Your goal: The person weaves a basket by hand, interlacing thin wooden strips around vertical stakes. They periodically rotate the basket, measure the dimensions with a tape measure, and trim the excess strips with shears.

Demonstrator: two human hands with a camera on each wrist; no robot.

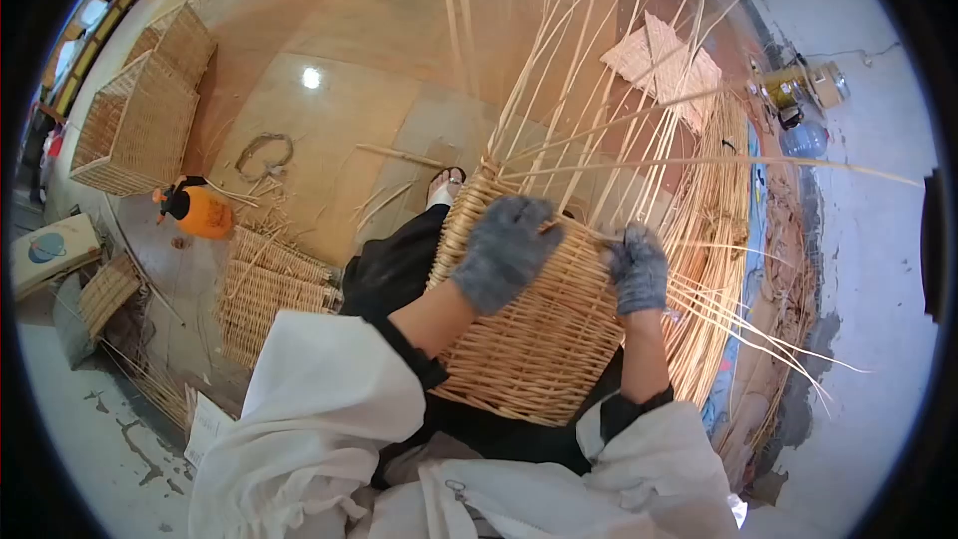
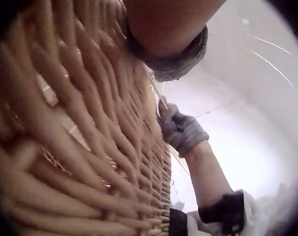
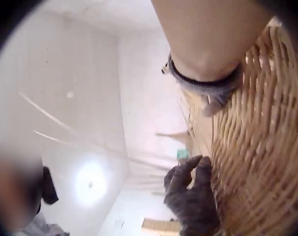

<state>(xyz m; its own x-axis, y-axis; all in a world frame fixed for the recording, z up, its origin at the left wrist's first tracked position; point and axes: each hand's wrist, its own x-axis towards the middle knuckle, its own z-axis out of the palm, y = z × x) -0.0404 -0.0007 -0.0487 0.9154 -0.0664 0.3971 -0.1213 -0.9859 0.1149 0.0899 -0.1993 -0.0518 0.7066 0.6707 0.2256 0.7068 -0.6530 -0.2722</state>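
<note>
A woven wicker piece (image 1: 529, 359) rests across the person's lap, with long loose canes (image 1: 559, 110) fanning out beyond its far edge. Over its upper part lies the grey-gloved left hand (image 1: 507, 252); in the right wrist view this hand (image 3: 193, 196) has its fingers loosely bent, thumb and forefinger apart, beside the weave (image 3: 257, 147). The gloved right hand (image 1: 639, 269) is at the right end of the far edge. In the left wrist view the right hand (image 2: 183, 130) pinches a thin cane (image 2: 158, 90) at the edge of the weave (image 2: 104, 123).
Wicker boxes (image 1: 140, 130), an orange spray bottle (image 1: 205, 212) and a flat woven panel (image 1: 269, 299) stand or lie at the left. A long bundle of canes (image 1: 714, 240) lies along the right wall, near a woven mat (image 1: 664, 65) and a water bottle (image 1: 803, 140).
</note>
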